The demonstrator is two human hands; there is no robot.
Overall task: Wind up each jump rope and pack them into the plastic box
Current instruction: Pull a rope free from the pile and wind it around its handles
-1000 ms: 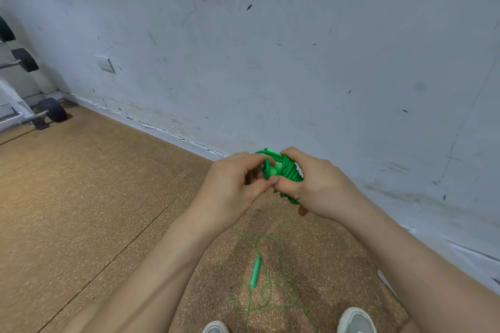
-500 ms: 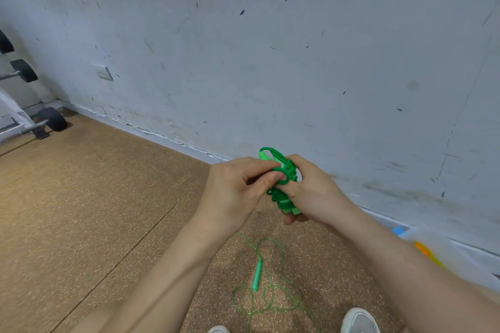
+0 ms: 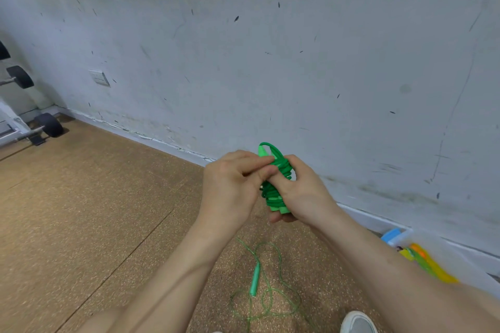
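Securing the final turn, we hold the wound green jump rope point(image 3: 273, 184) between both hands, before a scuffed wall point(image 3: 270, 48). Our right hand point(image 3: 304, 192) is curled round the bundle, thumb laid on its coils. Our left hand point(image 3: 231, 184) pinches the cord between forefinger and thumb, just above that thumb. We judge the right grip must not slacken while the left tucks the end under a coil, or the springy turns will loosen. A second rope point(image 3: 255, 277) lies loose on the floor below our fingers, and the plastic box point(image 3: 446, 251) sits low to their right.
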